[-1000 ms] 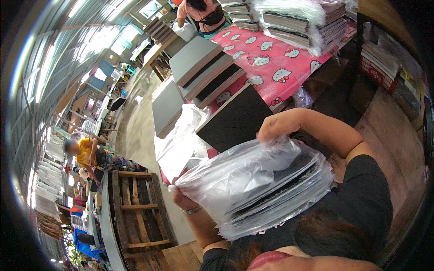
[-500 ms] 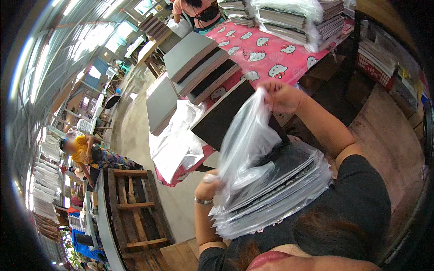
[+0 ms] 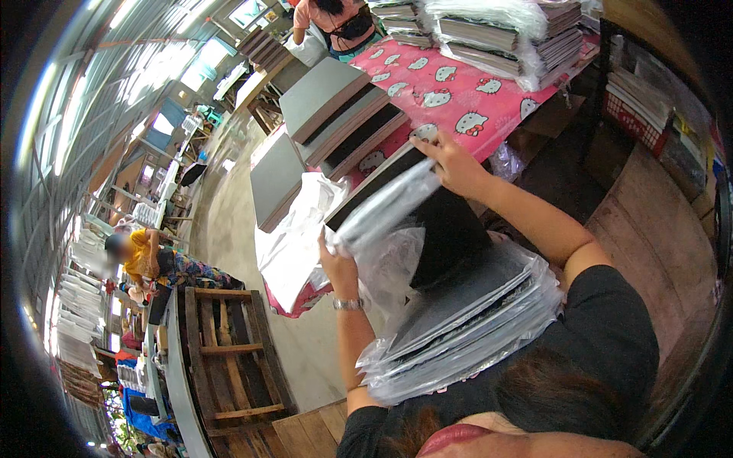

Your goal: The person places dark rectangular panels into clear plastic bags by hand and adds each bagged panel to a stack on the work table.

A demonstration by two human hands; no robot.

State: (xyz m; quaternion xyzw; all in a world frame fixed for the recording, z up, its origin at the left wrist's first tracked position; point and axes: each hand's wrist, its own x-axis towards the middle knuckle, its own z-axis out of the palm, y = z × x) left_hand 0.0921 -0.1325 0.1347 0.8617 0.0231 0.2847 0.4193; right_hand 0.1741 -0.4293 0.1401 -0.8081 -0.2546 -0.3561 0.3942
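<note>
Left hand (image 3: 338,267) and right hand (image 3: 460,169) are holding clear plastic film (image 3: 389,204) between them.
Fingers are pinching closed on its opposite ends; it is hanging near a stack of plastic-wrapped boards (image 3: 481,320).

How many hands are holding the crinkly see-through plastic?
2. The left hand holds the left end of the clear plastic; the right hand holds its upper right end. No other hand shows on it.
</note>
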